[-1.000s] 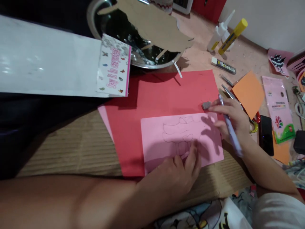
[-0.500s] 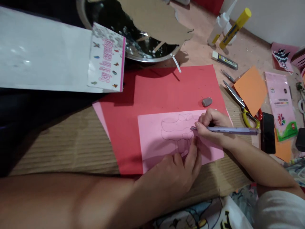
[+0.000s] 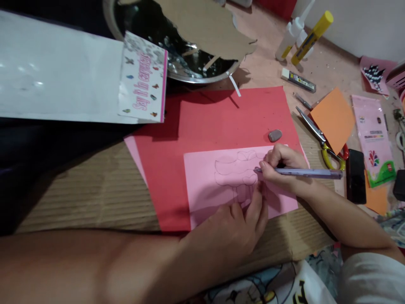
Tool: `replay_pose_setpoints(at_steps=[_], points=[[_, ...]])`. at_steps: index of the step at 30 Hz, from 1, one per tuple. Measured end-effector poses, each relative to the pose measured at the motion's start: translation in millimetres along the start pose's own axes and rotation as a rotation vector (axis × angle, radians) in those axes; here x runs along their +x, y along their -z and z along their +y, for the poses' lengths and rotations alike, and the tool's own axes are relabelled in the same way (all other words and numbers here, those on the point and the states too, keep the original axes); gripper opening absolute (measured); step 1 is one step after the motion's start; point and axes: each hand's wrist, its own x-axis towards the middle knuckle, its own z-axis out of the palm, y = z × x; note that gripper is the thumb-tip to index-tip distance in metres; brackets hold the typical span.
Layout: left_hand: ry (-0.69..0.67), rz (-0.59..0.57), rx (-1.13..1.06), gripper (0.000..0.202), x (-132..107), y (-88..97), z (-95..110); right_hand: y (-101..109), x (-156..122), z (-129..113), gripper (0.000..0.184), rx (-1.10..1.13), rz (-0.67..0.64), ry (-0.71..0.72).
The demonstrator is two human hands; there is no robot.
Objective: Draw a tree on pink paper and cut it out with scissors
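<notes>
The red sheet (image 3: 167,185) lies under the pink paper (image 3: 202,169), where my left hand (image 3: 229,230) rests, fingers loosely extended, pinching nothing. My right hand (image 3: 282,164) pinches the purple pen (image 3: 310,172), tip at the drawing (image 3: 236,173); scissors (image 3: 320,137) lie farther right.

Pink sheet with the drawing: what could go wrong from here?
The left hand rests on the pink sheet, close to the drawing, and might smudge it. The sheet lies over red paper, so it could slip if that hand lifts. The right hand, gripping the lilac pencil, might bump the grey eraser lying close to its knuckles.
</notes>
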Motion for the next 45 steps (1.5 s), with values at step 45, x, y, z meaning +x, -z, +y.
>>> replay_pose_setpoints(at_steps=[45], points=[[-0.124, -0.091, 0.079, 0.064, -1.8, 0.3, -6.8, 5.7, -0.4, -0.7, 0.037, -0.092, 0.022, 0.014]])
